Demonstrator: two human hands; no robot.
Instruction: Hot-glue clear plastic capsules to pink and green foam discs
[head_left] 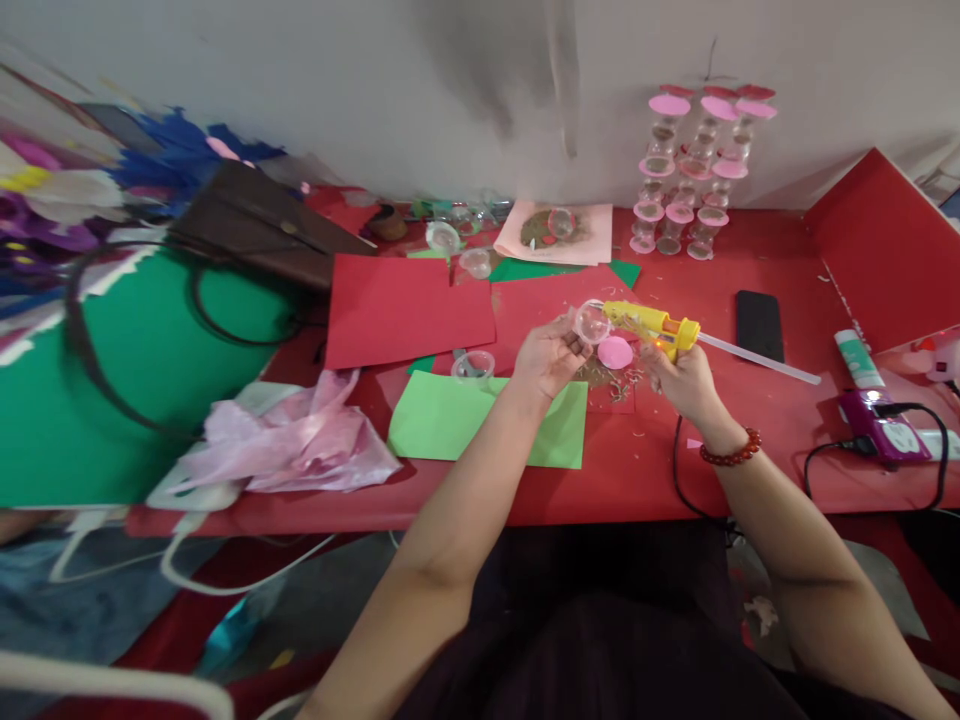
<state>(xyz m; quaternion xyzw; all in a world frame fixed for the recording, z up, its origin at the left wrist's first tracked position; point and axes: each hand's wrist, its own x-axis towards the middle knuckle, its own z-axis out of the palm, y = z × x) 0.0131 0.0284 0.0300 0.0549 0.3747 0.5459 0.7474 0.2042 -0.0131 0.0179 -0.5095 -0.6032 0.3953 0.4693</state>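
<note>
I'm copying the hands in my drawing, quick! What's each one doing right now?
Left hand: holding a clear plastic cup.
Right hand: closed around a yellow glue gun.

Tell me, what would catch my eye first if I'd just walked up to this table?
Probably the bright yellow glue gun in the right hand, its tip at a small clear cup held in the left hand. Next, perhaps, the stacked columns of clear cups and pink discs standing at the back of the red table, right of centre. At the left, a dark brown bag stands out too.
</note>
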